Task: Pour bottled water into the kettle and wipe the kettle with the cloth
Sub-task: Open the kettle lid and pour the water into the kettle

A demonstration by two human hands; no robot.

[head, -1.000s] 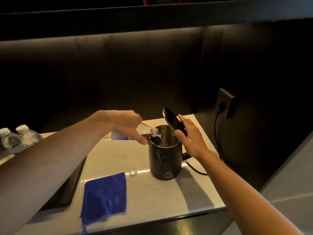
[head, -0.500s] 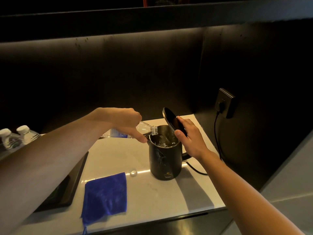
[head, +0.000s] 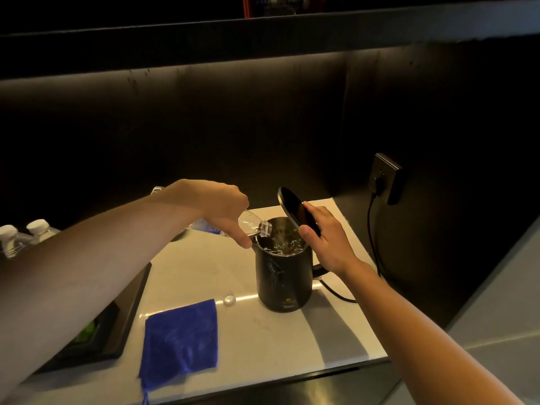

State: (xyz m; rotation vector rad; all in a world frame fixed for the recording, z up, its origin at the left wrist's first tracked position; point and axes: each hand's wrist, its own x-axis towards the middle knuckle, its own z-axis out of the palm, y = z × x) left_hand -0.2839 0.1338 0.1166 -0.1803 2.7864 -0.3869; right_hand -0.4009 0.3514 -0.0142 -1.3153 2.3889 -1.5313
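Since a sec ago the left hand (head: pixel 217 204) has lifted the bottle's back end, so the bottle (head: pixel 248 225) now tips down more steeply twd the kettle (head: pixel 285 276), and more water is churning inside w/ bright splashes. Right hand, lid, kettle and cloth sit as before.

Left hand: fingers wrapped round the clear bottle's upper body, closed on it, index finger stretched along the underside near the neck. Bottle mouth is over the kettle's open rim, left side, just abt touching it; can't tell for sure. Blue label partly visible behind the hand.

Right hand (head: pixel 327 239): thumb and fingers closed on the edge of the black lid (head: pixel 296 210), which stands tilted up over the back-right of the kettle opening.

Kettle is dark, upright on the white counter (head: pixel 292 346), roughly centre, handle to the right under the wrist. Black cord (head: pixel 372 229) runs from its base up to the wall socket (head: pixel 387 178) on the right.

Blue cloth (head: pixel 181 343) lies flat on the counter, front-left of the kettle, apart from it. Small clear bottle cap (head: pixel 229 299) sits between cloth and kettle. Dark tray (head: pixel 117 331) at left, mostly hidden by the forearm. Two capped bottles (head: pixel 26 235) far left.
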